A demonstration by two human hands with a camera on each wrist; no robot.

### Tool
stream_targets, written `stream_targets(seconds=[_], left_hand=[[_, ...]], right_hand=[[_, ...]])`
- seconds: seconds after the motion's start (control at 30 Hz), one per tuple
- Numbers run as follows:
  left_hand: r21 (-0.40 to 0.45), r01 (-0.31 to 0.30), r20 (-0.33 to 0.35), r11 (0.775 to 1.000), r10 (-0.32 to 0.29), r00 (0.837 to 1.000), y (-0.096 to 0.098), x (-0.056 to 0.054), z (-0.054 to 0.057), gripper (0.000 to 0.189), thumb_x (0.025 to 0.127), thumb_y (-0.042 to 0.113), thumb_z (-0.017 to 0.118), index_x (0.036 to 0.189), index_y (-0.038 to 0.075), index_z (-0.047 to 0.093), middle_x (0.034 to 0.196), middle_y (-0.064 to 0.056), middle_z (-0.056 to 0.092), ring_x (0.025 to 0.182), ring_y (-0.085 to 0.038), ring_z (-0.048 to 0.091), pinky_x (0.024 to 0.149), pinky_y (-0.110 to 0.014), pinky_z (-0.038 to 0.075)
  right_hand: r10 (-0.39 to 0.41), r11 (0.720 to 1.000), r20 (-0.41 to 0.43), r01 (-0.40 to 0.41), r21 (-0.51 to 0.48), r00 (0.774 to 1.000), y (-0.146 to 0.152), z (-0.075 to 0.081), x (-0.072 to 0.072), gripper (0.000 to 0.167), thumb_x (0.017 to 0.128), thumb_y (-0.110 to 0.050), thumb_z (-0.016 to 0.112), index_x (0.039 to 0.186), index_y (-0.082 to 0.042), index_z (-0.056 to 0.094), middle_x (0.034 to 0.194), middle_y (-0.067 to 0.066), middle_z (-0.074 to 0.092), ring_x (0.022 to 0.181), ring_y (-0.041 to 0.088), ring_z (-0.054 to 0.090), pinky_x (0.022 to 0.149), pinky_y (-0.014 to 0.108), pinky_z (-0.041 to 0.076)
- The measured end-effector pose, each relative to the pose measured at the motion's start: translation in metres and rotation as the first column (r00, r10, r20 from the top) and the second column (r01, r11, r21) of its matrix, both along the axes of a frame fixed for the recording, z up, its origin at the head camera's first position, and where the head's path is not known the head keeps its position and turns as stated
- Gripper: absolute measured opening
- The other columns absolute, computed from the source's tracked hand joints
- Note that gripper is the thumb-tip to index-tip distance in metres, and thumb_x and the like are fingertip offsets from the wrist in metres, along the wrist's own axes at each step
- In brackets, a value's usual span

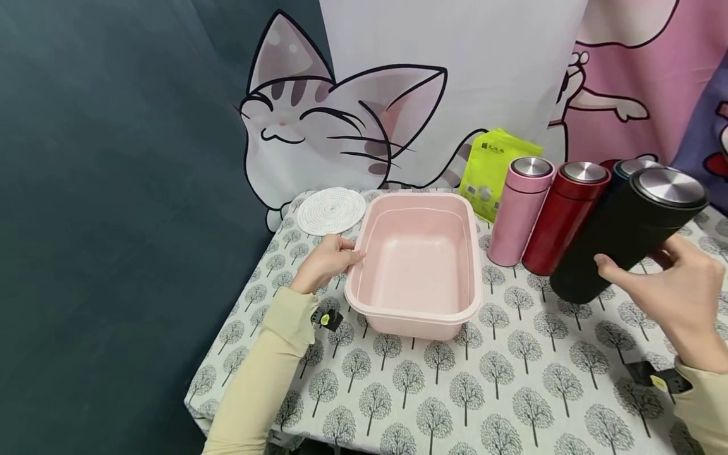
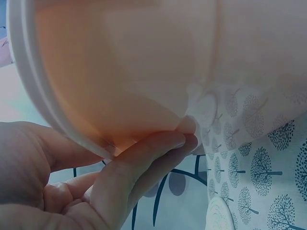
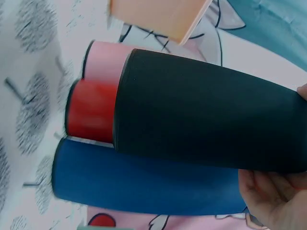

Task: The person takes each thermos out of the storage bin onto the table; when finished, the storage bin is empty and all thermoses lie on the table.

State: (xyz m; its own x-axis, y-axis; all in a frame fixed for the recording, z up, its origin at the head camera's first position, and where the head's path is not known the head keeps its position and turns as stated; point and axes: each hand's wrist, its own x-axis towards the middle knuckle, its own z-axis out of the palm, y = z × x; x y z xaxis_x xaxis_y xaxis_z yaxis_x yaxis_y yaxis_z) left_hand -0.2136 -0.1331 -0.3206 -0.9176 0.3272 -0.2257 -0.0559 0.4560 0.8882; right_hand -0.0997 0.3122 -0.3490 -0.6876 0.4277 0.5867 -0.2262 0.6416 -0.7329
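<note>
My left hand (image 1: 327, 262) pinches the left rim of a pink plastic basin (image 1: 421, 272), which stands on the table. In the left wrist view, fingers (image 2: 144, 158) lie against the basin wall below its rim. With my right hand (image 1: 679, 291) I grip a black thermos (image 1: 620, 240) by its side. It tilts, its silver-topped lid leaning right. Beside it stand a pink thermos (image 1: 520, 215) and a red thermos (image 1: 565, 221). A blue thermos (image 3: 144, 182) shows below the black one in the right wrist view; in the head view it is mostly hidden behind it.
A white round woven mat (image 1: 332, 212) lies at the table's back left, near the basin. Behind the pink thermos stands a lime-green packet (image 1: 495, 174). The tree-print tablecloth (image 1: 398, 392) covers the table, and a cartoon cat curtain (image 1: 318, 139) hangs behind.
</note>
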Motion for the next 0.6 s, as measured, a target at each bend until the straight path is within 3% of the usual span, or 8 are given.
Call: stream_targets(seconds=[0.13,0.23,0.33,0.47,0.6], left_hand=[[-0.008,-0.001,-0.001,1.0,0.001,1.0,0.001,0.0,0.001,0.028,0.096,0.005,0.057,0.114,-0.016,0.062,0.081,-0.016,0.068,0.058,-0.008,0.052,0.054,-0.019,0.047],[-0.018,-0.006,0.001,1.0,0.006,1.0,0.001,0.0,0.0,0.026,0.096,0.006,0.057,0.112,-0.014,0.063,0.075,-0.01,0.066,0.056,-0.008,0.049,0.05,-0.017,0.042],[-0.022,-0.013,0.008,1.0,0.013,1.0,0.001,0.001,-0.001,0.026,0.096,0.006,0.057,0.111,-0.014,0.064,0.079,-0.014,0.067,0.057,-0.008,0.049,0.051,-0.017,0.042],[-0.024,-0.019,0.017,1.0,0.019,1.0,0.0,0.001,-0.002,0.029,0.096,0.007,0.057,0.115,-0.014,0.062,0.092,-0.023,0.069,0.062,-0.009,0.055,0.058,-0.019,0.048],[-0.04,-0.019,0.014,0.999,0.019,1.0,0.0,-0.001,0.0,0.03,0.097,0.008,0.057,0.117,-0.014,0.061,0.095,-0.023,0.069,0.064,-0.01,0.056,0.06,-0.019,0.049]], right_hand=[[-0.053,0.997,0.11,0.058,-0.048,0.993,0.012,-0.006,0.004,0.044,0.065,-0.006,0.086,0.101,-0.027,0.07,0.084,-0.032,0.058,0.081,-0.019,0.055,0.073,0.0,0.039],[-0.064,0.994,0.171,0.078,-0.074,0.983,0.021,-0.01,0.006,0.044,0.069,-0.009,0.085,0.105,-0.027,0.069,0.085,-0.031,0.058,0.086,-0.018,0.054,0.078,0.0,0.039],[-0.083,0.994,0.204,0.095,-0.047,0.975,0.028,-0.013,0.007,0.043,0.073,-0.012,0.083,0.107,-0.032,0.065,0.086,-0.033,0.055,0.088,-0.018,0.05,0.084,0.0,0.037],[-0.123,0.991,0.259,0.131,-0.014,0.958,0.039,-0.018,0.008,0.042,0.075,-0.019,0.081,0.102,-0.041,0.058,0.084,-0.035,0.05,0.083,-0.021,0.045,0.071,0.003,0.037],[-0.151,0.986,0.319,0.167,-0.025,0.936,0.052,-0.022,0.01,0.043,0.076,-0.022,0.08,0.097,-0.047,0.052,0.081,-0.037,0.046,0.079,-0.02,0.041,0.063,0.006,0.031]])
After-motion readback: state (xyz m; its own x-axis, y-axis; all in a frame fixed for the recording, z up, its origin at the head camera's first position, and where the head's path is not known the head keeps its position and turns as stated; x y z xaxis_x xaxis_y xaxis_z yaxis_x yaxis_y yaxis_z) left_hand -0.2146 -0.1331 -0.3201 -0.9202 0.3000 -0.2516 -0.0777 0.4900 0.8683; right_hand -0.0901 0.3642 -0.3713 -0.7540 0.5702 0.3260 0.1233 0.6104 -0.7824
